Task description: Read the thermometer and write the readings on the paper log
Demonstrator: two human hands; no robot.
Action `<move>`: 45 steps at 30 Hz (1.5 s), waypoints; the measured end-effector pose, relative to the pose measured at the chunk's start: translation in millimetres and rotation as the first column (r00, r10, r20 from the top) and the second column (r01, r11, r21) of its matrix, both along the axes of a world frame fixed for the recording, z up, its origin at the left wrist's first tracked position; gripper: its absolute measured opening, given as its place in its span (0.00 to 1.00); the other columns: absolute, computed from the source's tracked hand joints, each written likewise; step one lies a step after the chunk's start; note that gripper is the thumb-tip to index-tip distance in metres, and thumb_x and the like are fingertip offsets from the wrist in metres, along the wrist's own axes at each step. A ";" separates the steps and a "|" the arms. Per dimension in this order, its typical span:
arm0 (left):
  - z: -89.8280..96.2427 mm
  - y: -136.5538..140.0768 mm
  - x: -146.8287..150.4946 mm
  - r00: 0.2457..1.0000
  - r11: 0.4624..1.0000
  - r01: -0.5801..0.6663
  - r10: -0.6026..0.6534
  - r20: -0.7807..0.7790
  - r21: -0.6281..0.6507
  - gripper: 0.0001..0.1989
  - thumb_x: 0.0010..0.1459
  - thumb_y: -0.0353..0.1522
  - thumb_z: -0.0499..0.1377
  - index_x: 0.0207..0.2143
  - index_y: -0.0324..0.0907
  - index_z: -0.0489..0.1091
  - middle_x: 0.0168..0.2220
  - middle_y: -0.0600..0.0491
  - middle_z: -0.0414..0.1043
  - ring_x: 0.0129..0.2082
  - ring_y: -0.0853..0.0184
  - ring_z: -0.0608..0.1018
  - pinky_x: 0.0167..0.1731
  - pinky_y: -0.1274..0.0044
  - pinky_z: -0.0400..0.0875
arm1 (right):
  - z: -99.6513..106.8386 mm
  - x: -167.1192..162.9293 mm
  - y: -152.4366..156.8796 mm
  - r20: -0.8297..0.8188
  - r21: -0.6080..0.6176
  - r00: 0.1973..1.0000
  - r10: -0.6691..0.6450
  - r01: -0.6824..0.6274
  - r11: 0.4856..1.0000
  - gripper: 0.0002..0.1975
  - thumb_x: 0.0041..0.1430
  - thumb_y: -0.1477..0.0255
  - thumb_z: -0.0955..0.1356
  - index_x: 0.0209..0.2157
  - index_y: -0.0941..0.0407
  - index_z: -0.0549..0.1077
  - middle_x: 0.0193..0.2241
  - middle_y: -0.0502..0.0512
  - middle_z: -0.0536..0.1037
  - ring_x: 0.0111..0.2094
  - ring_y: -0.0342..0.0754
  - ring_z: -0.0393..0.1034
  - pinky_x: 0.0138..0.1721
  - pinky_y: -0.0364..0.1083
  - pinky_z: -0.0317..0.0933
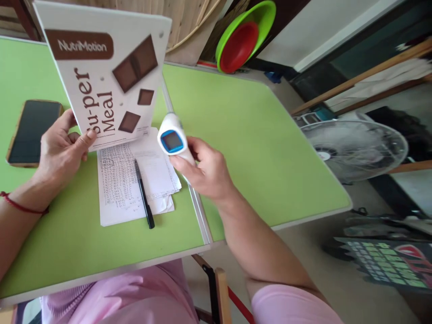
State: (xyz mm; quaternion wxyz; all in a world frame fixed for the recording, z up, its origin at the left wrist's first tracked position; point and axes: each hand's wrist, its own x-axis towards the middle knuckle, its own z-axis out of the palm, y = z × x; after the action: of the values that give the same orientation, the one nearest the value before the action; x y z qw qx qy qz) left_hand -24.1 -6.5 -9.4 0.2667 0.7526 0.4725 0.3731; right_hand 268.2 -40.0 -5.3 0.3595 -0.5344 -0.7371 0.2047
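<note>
Head view: right hand [205, 173] has a closed grip on a white thermometer [173, 138], blue-framed screen up, nose toward the box [106, 72]. Left hand [62, 148] pinches the box's lower corner, holding it upright over the papers [135, 180]. Pen [144, 194] lies on the papers. Phone [32, 131] left, on the green counter [243, 144].
</note>
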 end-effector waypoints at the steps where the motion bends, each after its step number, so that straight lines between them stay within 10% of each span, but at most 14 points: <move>1: 1.9 -1.0 1.1 0.994 0.998 -0.029 0.035 0.106 -0.054 0.18 0.71 0.41 0.52 0.55 0.37 0.61 0.47 0.51 0.69 0.25 0.79 0.63 0.20 0.84 0.61 | 0.2 -4.4 -3.7 -0.165 0.026 0.983 0.084 -0.080 0.996 0.18 0.59 0.55 0.68 0.41 0.55 0.70 0.31 0.53 0.76 0.29 0.45 0.68 0.28 0.46 0.65; 8: 15.0 -10.6 9.2 0.925 0.960 0.044 0.066 0.375 -0.278 0.11 0.66 0.39 0.58 0.37 0.40 0.66 0.25 0.57 0.63 0.23 0.75 0.64 0.21 0.79 0.63 | -3.1 -32.3 -27.8 -0.596 -0.064 0.718 0.360 -0.489 0.870 0.18 0.58 0.55 0.71 0.38 0.55 0.69 0.29 0.50 0.72 0.29 0.42 0.67 0.29 0.44 0.68; 15: 12.0 -12.5 5.2 0.974 0.946 0.140 -0.079 0.211 -0.292 0.19 0.66 0.43 0.59 0.50 0.38 0.67 0.42 0.53 0.72 0.24 0.78 0.67 0.20 0.82 0.67 | -6.4 -34.8 -28.0 -0.667 -0.180 0.697 0.263 -0.494 0.851 0.17 0.55 0.57 0.73 0.37 0.55 0.69 0.28 0.48 0.71 0.27 0.40 0.65 0.27 0.42 0.66; 21: 17.1 -17.4 6.8 0.997 0.958 0.068 -0.077 -0.023 -0.280 0.22 0.68 0.44 0.56 0.54 0.36 0.64 0.32 0.55 0.71 0.22 0.76 0.69 0.20 0.83 0.67 | -10.8 -39.8 -32.8 -0.641 -0.174 0.734 0.226 -0.426 0.888 0.17 0.51 0.62 0.75 0.35 0.55 0.69 0.28 0.48 0.73 0.26 0.39 0.67 0.26 0.40 0.66; 30: 10.9 -16.2 8.2 0.992 0.966 0.116 -0.125 -0.026 -0.230 0.22 0.69 0.44 0.53 0.55 0.36 0.64 0.45 0.48 0.74 0.28 0.75 0.76 0.27 0.86 0.73 | -5.5 -39.9 -32.3 -0.633 -0.369 0.758 0.160 -0.476 0.798 0.17 0.52 0.60 0.75 0.33 0.56 0.68 0.25 0.47 0.71 0.25 0.39 0.64 0.25 0.41 0.63; 45: -9.7 -7.9 2.8 0.984 0.981 0.135 -0.118 0.130 -0.136 0.31 0.59 0.49 0.63 0.57 0.39 0.66 0.51 0.46 0.74 0.25 0.74 0.76 0.20 0.85 0.73 | -7.6 -40.2 -30.2 -0.651 -0.352 0.747 0.131 -0.451 0.820 0.18 0.50 0.61 0.76 0.33 0.56 0.69 0.26 0.48 0.71 0.25 0.41 0.66 0.26 0.43 0.63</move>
State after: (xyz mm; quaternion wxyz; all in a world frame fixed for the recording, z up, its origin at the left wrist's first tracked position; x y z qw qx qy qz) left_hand -21.3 -14.4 -19.0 0.3721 0.7357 0.4322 0.3653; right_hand 228.1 -70.2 -12.9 0.3889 -0.3879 -0.5842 0.5976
